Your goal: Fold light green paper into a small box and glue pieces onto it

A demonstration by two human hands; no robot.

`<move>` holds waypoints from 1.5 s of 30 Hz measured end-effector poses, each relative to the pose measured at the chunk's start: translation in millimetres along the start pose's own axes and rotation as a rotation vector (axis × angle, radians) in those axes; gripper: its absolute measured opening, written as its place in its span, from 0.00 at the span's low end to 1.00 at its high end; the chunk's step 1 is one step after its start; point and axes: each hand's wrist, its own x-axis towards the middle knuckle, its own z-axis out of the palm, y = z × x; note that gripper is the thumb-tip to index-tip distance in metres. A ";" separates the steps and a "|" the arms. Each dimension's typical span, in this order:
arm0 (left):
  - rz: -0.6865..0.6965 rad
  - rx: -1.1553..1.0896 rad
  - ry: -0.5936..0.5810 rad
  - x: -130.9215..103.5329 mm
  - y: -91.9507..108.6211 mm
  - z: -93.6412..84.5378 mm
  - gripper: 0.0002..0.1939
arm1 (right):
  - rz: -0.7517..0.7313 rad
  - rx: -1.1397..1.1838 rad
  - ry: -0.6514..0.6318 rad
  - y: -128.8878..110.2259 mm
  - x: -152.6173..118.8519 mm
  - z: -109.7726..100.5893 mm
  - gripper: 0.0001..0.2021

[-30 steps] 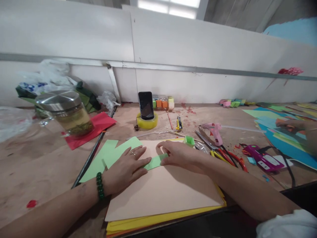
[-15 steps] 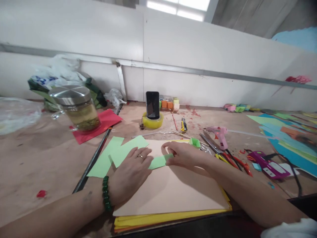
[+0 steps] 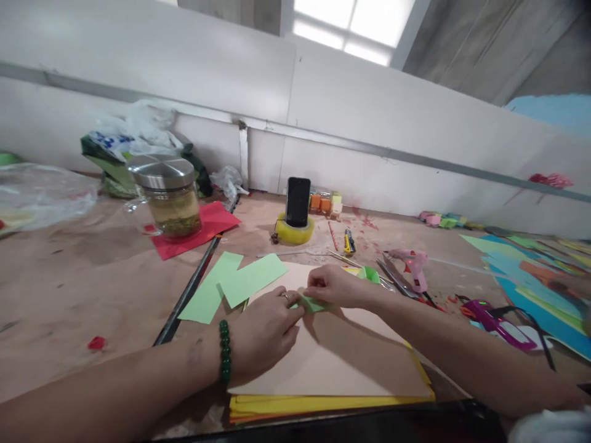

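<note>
A small light-green paper strip lies on a pale peach paper sheet, where the right hand pinches it between thumb and fingers — the left hand covers its left end, though whether it grips I cannot tell. Near the right wrist sits a hollow bright-green paper box; beyond the left, two light-green rectangular paper sheets overlap.

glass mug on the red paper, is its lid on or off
On: the metal lid covers the top of the glass mug, which stands upright on the red paper.
</note>
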 end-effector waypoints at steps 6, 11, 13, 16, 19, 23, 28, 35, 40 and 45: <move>0.027 0.042 -0.020 -0.5 0.3 -2.6 0.08 | 0.118 0.157 -0.120 3.4 14.4 5.3 0.07; 0.030 0.054 -0.077 1.9 5.2 -10.9 0.09 | 0.160 0.192 -0.109 23.7 9.7 -2.7 0.06; 0.032 0.068 -0.102 1.7 6.5 -12.1 0.09 | 0.176 0.190 -0.102 35.3 7.7 -5.5 0.06; 0.028 0.095 -0.093 -0.7 6.4 -9.1 0.09 | 0.212 0.169 -0.084 47.8 4.0 -10.0 0.05; 0.019 0.103 -0.036 -4.0 3.9 -2.5 0.08 | 0.232 0.120 -0.025 47.2 -1.2 -15.7 0.06; 0.021 0.126 -0.012 -5.1 4.6 -0.7 0.08 | 0.189 0.044 0.115 24.3 -4.5 -16.5 0.07; -0.007 0.263 -0.047 -3.8 15.7 -12.5 0.08 | 0.106 0.061 -0.041 -10.6 6.3 2.0 0.07; -0.005 0.300 -0.025 -5.1 17.6 -11.6 0.11 | 0.183 0.167 -0.209 -4.4 13.6 -0.7 0.06; -0.015 0.267 -0.002 -5.5 17.1 -9.8 0.11 | 0.268 0.129 -0.164 23.4 3.7 -14.1 0.07; -0.034 0.259 -0.003 -4.8 18.6 -7.7 0.11 | 0.267 0.037 -0.031 19.7 -0.1 -23.8 0.08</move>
